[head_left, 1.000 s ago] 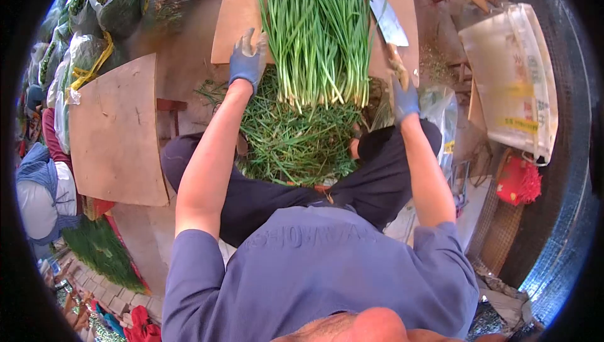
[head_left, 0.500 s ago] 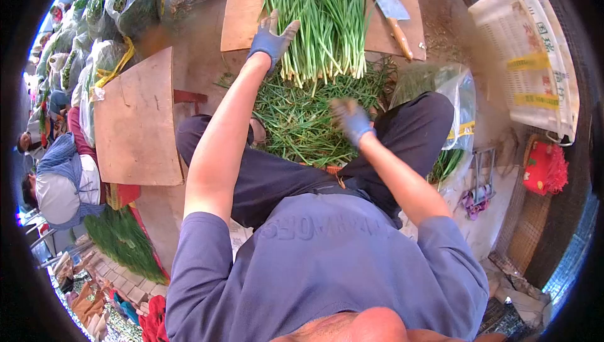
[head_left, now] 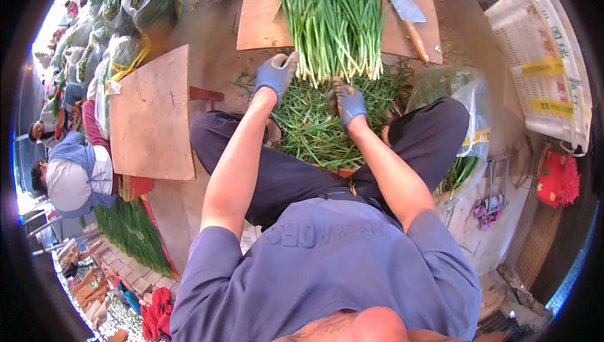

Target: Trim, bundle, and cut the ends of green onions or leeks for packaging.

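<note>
A thick bundle of garlic chives [head_left: 333,21] lies on a wooden board [head_left: 258,24], its pale stem ends overhanging the near edge. My left hand [head_left: 275,77], in a blue and grey glove, is at the bundle's lower left corner, fingers bent in beside the thumb; what they hold, if anything, is hidden. Gloved likewise, my right hand [head_left: 348,102] is at the stem ends in the middle, its fingers closed against them. Beneath both hands, between my legs, is a heap of loose green trimmings [head_left: 308,125].
A cleaver [head_left: 404,1] lies on the board's right side. Another wooden board [head_left: 154,115] stands at left, near stuffed plastic bags [head_left: 148,2] and a bent-over person [head_left: 72,175]. To the right are a clear bag [head_left: 472,112] and a large white woven bag [head_left: 541,59].
My right hand has moved up from above the trimmings to the stem ends. My left hand's spread fingers have bent in, beside the bundle. The whole view has shifted slightly.
</note>
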A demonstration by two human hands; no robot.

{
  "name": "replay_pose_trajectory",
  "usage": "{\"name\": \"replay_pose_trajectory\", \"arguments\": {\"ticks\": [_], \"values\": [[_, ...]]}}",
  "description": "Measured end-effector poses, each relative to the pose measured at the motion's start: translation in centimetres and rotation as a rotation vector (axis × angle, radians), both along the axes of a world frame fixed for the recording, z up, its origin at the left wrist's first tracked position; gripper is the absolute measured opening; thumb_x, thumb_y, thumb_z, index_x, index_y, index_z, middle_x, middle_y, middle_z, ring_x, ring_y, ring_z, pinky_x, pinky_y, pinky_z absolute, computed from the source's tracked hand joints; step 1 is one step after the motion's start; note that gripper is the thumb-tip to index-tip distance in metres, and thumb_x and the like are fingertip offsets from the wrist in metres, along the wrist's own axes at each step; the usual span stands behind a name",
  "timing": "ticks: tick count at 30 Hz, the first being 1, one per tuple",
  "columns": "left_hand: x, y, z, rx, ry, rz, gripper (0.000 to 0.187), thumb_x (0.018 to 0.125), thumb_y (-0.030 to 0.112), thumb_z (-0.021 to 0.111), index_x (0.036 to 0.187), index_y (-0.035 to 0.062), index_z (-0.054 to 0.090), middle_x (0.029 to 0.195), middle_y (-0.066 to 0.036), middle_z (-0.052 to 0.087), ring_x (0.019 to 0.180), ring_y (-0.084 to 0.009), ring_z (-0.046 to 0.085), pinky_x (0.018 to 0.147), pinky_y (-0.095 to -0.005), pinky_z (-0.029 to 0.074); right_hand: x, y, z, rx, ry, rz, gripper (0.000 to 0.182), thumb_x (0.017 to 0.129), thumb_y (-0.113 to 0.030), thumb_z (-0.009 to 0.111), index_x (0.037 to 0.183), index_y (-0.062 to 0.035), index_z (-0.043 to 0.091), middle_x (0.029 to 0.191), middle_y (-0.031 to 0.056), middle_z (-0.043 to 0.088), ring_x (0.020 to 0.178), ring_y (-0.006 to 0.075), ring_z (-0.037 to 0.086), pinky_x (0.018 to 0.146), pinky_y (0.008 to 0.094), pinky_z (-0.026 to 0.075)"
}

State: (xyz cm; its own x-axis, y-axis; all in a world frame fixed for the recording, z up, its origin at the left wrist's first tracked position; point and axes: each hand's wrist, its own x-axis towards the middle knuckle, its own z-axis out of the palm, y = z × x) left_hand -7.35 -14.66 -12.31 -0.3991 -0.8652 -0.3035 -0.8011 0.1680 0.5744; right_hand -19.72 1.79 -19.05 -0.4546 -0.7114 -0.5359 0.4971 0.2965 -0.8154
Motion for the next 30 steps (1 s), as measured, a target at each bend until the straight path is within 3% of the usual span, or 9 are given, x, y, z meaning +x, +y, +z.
{"name": "replay_pose_trajectory", "arguments": {"ticks": [2, 3, 6, 7, 13, 18, 23, 26, 30], "values": [[0.9, -1.2, -1.9, -0.005, 0.018, -0.016, 0.055, 0.093, 0.055, 0.049, 0.102, 0.0028, 0.065, 0.100, -0.020, 0.067, 0.089, -0.0406, 0.062, 0.078, -0.0425, 0.049, 0.5, 1.5, 2.9, 0.159, 0.037, 0.216, 0.032, 0.096, -0.037, 0.061, 0.090, -0.0056, 0.065, 0.063, 0.0002, 0.059, 0.049, 0.0091, 0.050, 0.048, 0.0246, 0.040], [1.8, -2.9, -6.0, 0.068, 0.082, 0.015, 0.054, 0.093, 0.054, 0.049, 0.104, 0.0039, 0.065, 0.098, -0.019, 0.068, 0.085, -0.0385, 0.064, 0.075, -0.0423, 0.050, 0.7, 2.4, 3.5, 0.165, 0.659, 0.455, 0.029, 0.095, -0.037, 0.062, 0.098, -0.0082, 0.065, 0.072, 0.0040, 0.064, 0.057, 0.0151, 0.058, 0.056, 0.0312, 0.045], [1.8, -1.4, -3.6, 0.627, 0.290, 0.175, 0.043, 0.097, 0.047, 0.047, 0.106, 0.0084, 0.064, 0.087, -0.007, 0.067, 0.069, -0.0204, 0.064, 0.060, -0.0350, 0.051, 0.5, 0.2, 8.2, -0.165, 1.655, 0.229, 0.027, 0.091, -0.033, 0.063, 0.110, -0.0129, 0.064, 0.088, 0.0072, 0.068, 0.074, 0.0232, 0.063, 0.070, 0.0395, 0.046], [2.0, -0.4, -2.8, 0.632, 0.307, 0.133, 0.041, 0.097, 0.046, 0.048, 0.104, 0.0090, 0.064, 0.086, -0.005, 0.067, 0.068, -0.0170, 0.063, 0.058, -0.0328, 0.051, 0.4, -1.1, 9.2, -0.014, 1.612, 0.385, 0.033, 0.088, -0.029, 0.064, 0.118, -0.0154, 0.061, 0.101, 0.0085, 0.068, 0.088, 0.0285, 0.062, 0.080, 0.0438, 0.044], [1.9, 0.5, -4.9, 0.621, 0.505, 0.067, 0.022, 0.097, 0.028, 0.056, 0.097, 0.0068, 0.064, 0.079, -0.003, 0.066, 0.067, -0.0142, 0.062, 0.060, -0.0294, 0.050, -0.8, -5.8, 6.9, 0.106, 1.589, 0.757, 0.025, 0.089, -0.028, 0.064, 0.107, -0.0096, 0.066, 0.088, 0.0108, 0.069, 0.080, 0.0260, 0.066, 0.069, 0.0404, 0.049], [2.4, 0.1, -4.7, 0.613, 0.524, 0.077, 0.019, 0.095, 0.023, 0.059, 0.098, 0.0056, 0.066, 0.081, 0.000, 0.066, 0.074, -0.0107, 0.059, 0.066, -0.0262, 0.047, -2.1, -6.3, 3.4, -0.135, 0.661, 0.326, 0.020, 0.092, -0.026, 0.063, 0.101, -0.0083, 0.065, 0.083, 0.0138, 0.068, 0.073, 0.0223, 0.065, 0.069, 0.0337, 0.050], [1.6, 0.1, -2.8, -0.038, 0.066, -0.025, 0.065, 0.095, 0.060, 0.033, 0.103, 0.0039, 0.067, 0.108, -0.023, 0.066, 0.108, -0.0421, 0.058, 0.092, -0.0476, 0.046, -2.8, -5.6, 3.6, -0.051, 1.016, 0.511, 0.021, 0.092, -0.031, 0.062, 0.097, -0.0114, 0.064, 0.086, 0.0151, 0.066, 0.075, 0.0322, 0.064, 0.069, 0.0374, 0.050], [0.6, 0.9, 2.2, -0.034, 0.049, 0.047, 0.067, 0.094, 0.063, 0.039, 0.093, 0.0030, 0.068, 0.101, -0.025, 0.066, 0.099, -0.0414, 0.062, 0.087, -0.0467, 0.048, -1.6, -4.9, 5.8, -0.083, 1.120, 0.456, 0.018, 0.091, -0.031, 0.062, 0.095, -0.0129, 0.064, 0.089, 0.0162, 0.066, 0.079, 0.0366, 0.063, 0.070, 0.0402, 0.050], [-2.4, -1.4, -3.4, 0.057, -0.051, -0.174, 0.068, 0.088, 0.064, 0.051, 0.103, 0.0011, 0.070, 0.105, -0.023, 0.068, 0.100, -0.0365, 0.065, 0.085, -0.0424, 0.050, -0.9, -4.8, 5.4, -0.245, 1.182, 0.308, 0.015, 0.086, -0.026, 0.063, 0.086, -0.0111, 0.065, 0.084, 0.0156, 0.066, 0.078, 0.0369, 0.064, 0.068, 0.0447, 0.051]]}}
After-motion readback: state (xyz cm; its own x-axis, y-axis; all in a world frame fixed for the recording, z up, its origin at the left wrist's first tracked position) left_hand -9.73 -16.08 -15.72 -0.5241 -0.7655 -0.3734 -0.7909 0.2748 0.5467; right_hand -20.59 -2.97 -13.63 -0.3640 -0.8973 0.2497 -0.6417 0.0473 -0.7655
